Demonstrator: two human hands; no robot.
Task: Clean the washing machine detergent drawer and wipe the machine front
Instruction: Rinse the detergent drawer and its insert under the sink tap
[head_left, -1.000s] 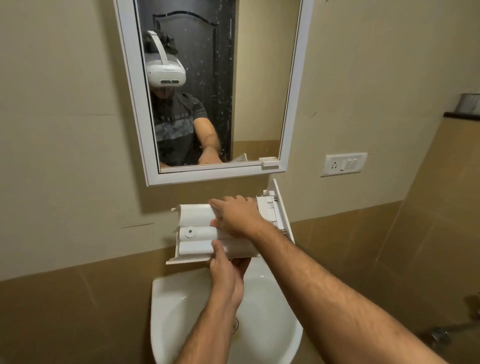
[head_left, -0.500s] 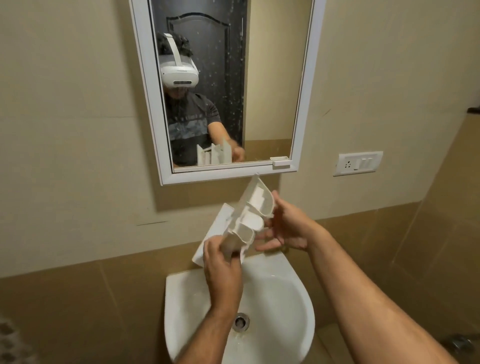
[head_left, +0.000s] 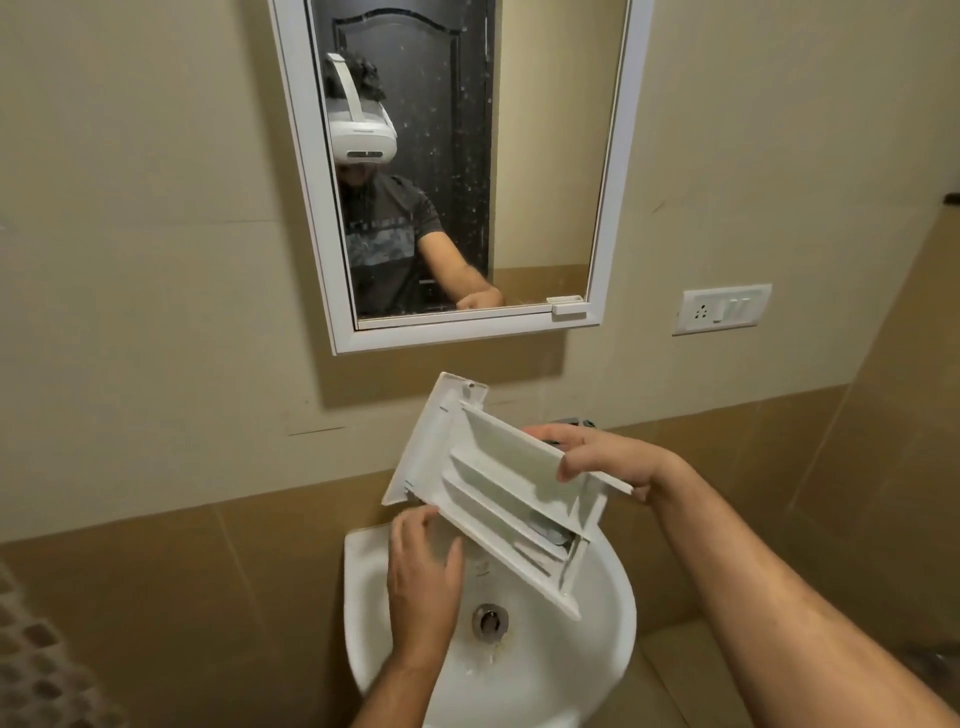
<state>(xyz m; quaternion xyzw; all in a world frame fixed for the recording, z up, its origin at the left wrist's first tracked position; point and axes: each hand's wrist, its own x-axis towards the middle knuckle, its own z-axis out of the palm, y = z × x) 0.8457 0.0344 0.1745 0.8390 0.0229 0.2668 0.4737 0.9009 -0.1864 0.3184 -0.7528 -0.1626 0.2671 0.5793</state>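
A white plastic detergent drawer (head_left: 498, 483) is held tilted above the white wall basin (head_left: 597, 644), its open compartments facing me and its front panel up at the left. My right hand (head_left: 608, 457) grips the drawer's far long edge, fingers curled over the rim. My left hand (head_left: 423, 566) is under the drawer's near lower edge, fingers fairly straight and touching it. A grey insert lies in the lower compartment. The washing machine is not in view.
A white-framed mirror (head_left: 602, 218) hangs on the beige wall above the basin and reflects a person wearing a headset. A white switch and socket plate (head_left: 722, 309) is on the wall at right. The basin drain (head_left: 489, 621) is uncovered. Brown tiles line the lower wall.
The drawer has been turned over from underside-up to compartments facing me. My right hand shifted to its far edge and my left hand loosened its grip and dropped beneath the near edge.
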